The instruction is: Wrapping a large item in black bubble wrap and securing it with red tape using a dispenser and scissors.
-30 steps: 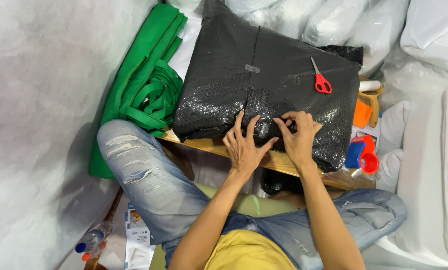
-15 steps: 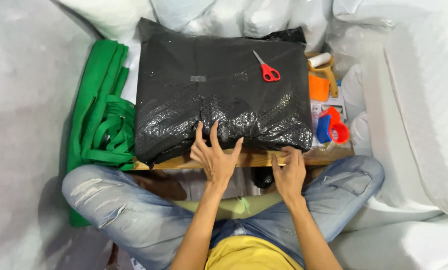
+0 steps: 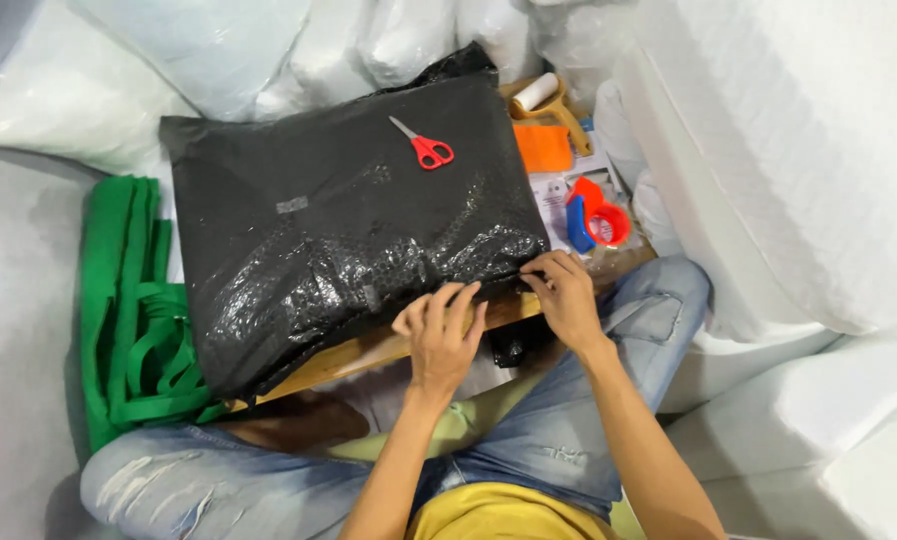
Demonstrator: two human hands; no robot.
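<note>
A large package wrapped in black bubble wrap point(image 3: 348, 220) lies on a low wooden table point(image 3: 368, 352) in front of me. My left hand point(image 3: 438, 328) curls its fingers over the package's near edge at the middle. My right hand point(image 3: 565, 295) grips the wrap at the near right corner. Red-handled scissors point(image 3: 426, 150) lie on top of the package, toward its far side. A small strip of clear tape point(image 3: 291, 205) sits on the wrap's upper face.
A red and blue tape dispenser point(image 3: 596, 220), an orange block point(image 3: 543, 147) and a roller with a wooden handle point(image 3: 546, 95) lie right of the package. Folded green fabric bags point(image 3: 128, 320) lie at the left. White sacks point(image 3: 768, 150) crowd all around. My jeans-clad knees flank the table.
The view has swung so the package now sits turned, far side to the right. My left hand slid to the near edge; my right hand moved up onto the near right corner.
</note>
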